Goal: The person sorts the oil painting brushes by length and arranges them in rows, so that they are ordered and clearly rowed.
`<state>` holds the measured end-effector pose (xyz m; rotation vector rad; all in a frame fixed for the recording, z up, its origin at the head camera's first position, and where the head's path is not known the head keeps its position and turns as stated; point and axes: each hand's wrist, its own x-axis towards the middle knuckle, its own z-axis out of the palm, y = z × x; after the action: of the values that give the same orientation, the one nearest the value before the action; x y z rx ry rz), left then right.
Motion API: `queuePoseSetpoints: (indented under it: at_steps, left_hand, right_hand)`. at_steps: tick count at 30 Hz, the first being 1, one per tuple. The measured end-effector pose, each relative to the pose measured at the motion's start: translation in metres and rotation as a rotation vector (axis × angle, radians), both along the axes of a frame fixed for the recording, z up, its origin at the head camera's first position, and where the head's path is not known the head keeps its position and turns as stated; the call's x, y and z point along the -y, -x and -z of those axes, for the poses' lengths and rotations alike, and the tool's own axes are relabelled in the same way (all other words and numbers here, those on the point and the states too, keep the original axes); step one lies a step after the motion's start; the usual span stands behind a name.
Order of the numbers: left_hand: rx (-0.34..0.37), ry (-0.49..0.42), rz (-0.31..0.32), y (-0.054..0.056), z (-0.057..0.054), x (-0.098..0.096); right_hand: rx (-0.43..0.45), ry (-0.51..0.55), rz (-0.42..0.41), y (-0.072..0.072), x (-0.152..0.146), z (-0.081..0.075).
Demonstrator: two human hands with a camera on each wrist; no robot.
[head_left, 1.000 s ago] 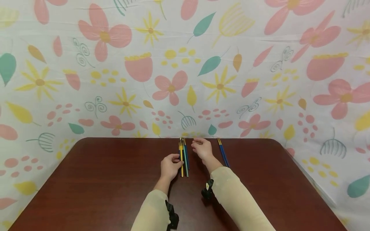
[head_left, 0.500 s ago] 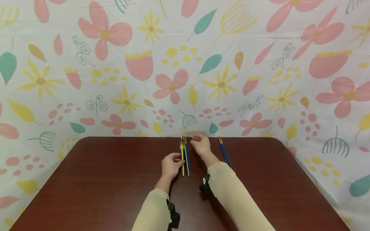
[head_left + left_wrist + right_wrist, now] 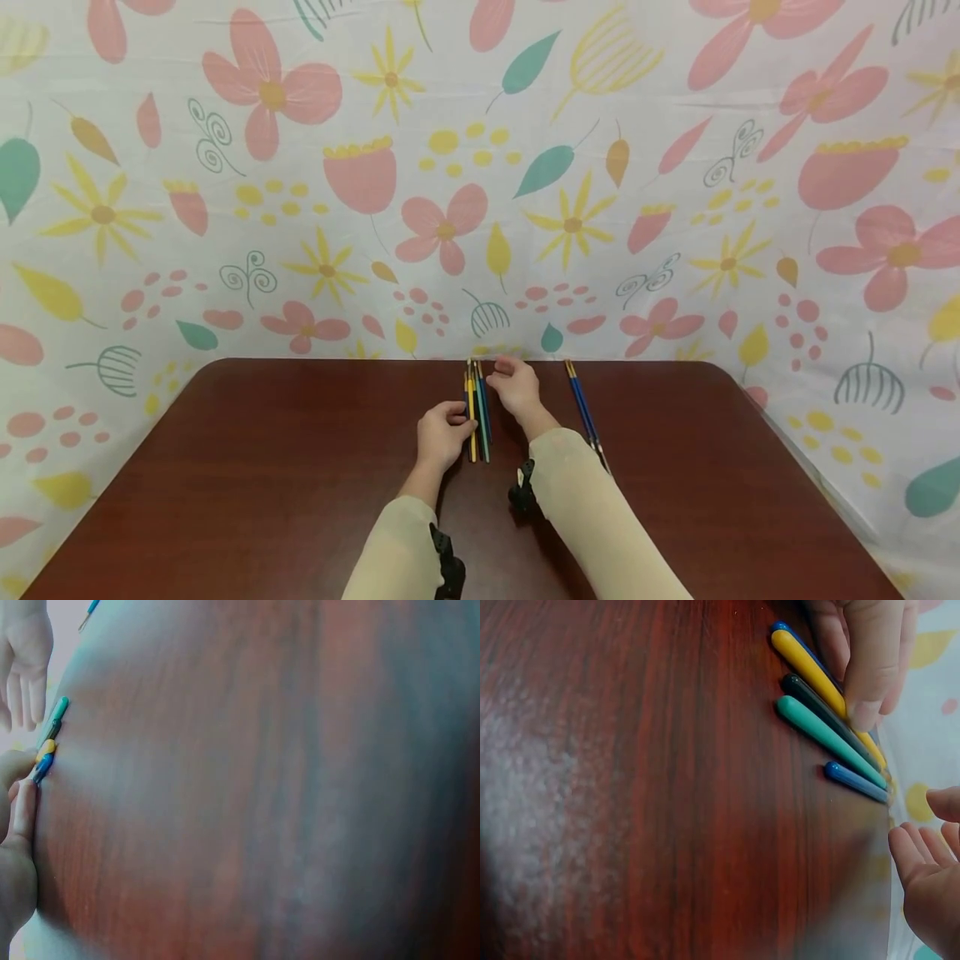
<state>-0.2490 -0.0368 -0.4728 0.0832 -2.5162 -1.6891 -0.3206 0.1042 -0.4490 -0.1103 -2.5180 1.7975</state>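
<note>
Several thin paintbrushes lie side by side near the table's far edge, among them a yellow paintbrush, a teal paintbrush, a black one and blue ones. My left hand holds the group's left side, its thumb on the yellow paintbrush and its fingers beside the leftmost blue paintbrush. To the right of the group, my right hand hovers with loosely bent fingers and nothing in them. In the right wrist view its fingertips are apart from the short-looking blue paintbrush.
Another pair of blue paintbrushes lies apart on the right, partly behind the right sleeve. The dark red-brown table ends at a flower-patterned cloth hanging behind it. A black wrist camera sits on each forearm.
My right hand has shifted slightly left, closer to the group of paintbrushes. More of the right-hand pair's lower ends now shows past the sleeve. My left hand has stayed put.
</note>
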Motion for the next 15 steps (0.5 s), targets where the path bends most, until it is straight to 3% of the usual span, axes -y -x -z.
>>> queuePoseSetpoints:
  at_steps: [7,15]
  left_hand:
    - [0.023,0.003,-0.005,-0.001,0.002,0.002]
    - [-0.015,0.017,-0.002,0.0,0.002,-0.001]
  right_hand:
    - [0.002,0.006,-0.019,0.002,0.009,0.006]
    - [-0.01,-0.016,0.001,0.007,0.014,0.01]
